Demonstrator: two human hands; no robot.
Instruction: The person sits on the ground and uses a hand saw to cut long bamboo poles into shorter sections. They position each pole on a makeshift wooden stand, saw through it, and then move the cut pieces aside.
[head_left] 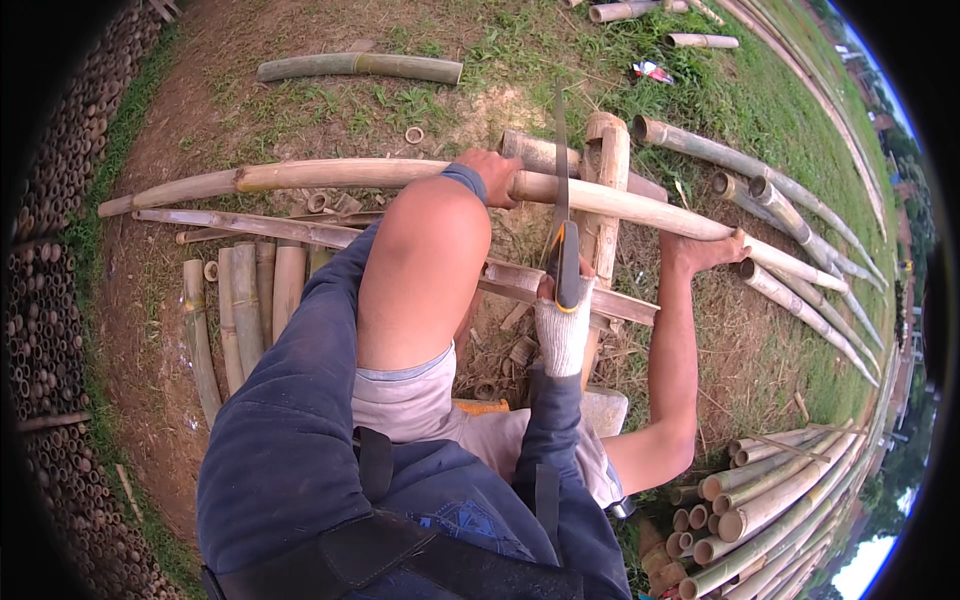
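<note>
A long pale bamboo pole (330,174) lies crosswise before me, over an upright wooden support (602,215). My left hand (484,177) is bare and closed round the pole, left of the support. In my right hand (563,325), which wears a white knit glove, is a handsaw (567,270) with a dark and yellow handle. Its narrow blade points away from me and crosses the pole between my left hand and the support. My bare right foot (705,250) presses against the pole to the right of the support.
Split bamboo lengths (515,280) lie below the pole. Cut bamboo pieces (245,305) lie at the left, more poles (760,170) at the right. A pile of bamboo (760,510) fills the lower right; stacked bamboo (60,340) lines the far left. One short length (360,66) rests farther off.
</note>
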